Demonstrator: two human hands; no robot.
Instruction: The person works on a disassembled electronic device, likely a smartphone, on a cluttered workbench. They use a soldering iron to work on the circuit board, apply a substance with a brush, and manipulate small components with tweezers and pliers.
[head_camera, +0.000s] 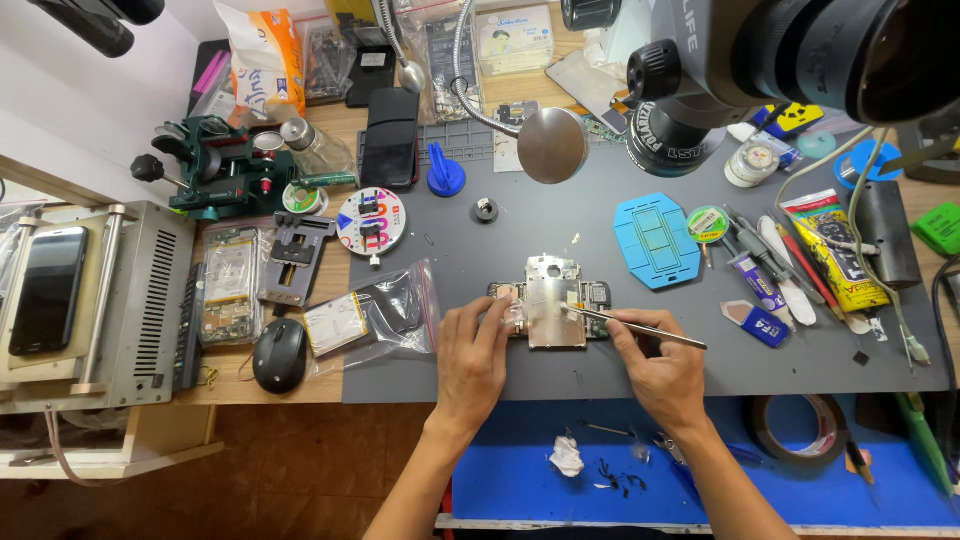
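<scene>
Grey mat (600, 340) on a cluttered desk (300, 385), centre: opened phone frame (553, 300), long axis set 12-to-6. Left hand (470, 360), at 7 o'clock of the frame, fingers pressed to its left edge. Right hand (660, 375), at 4 o'clock, pinched on metal tweezers (640, 326) — tips laid at the frame's right side, shaft run toward 4 o'clock. Blue pad (657, 240) noted at 2 o'clock — apart.

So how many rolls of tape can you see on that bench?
1 that I can tell: a brown tape roll lying flat on the blue mat, right of the right hand. Others may be hidden in the clutter along the bench's far edge.
</scene>
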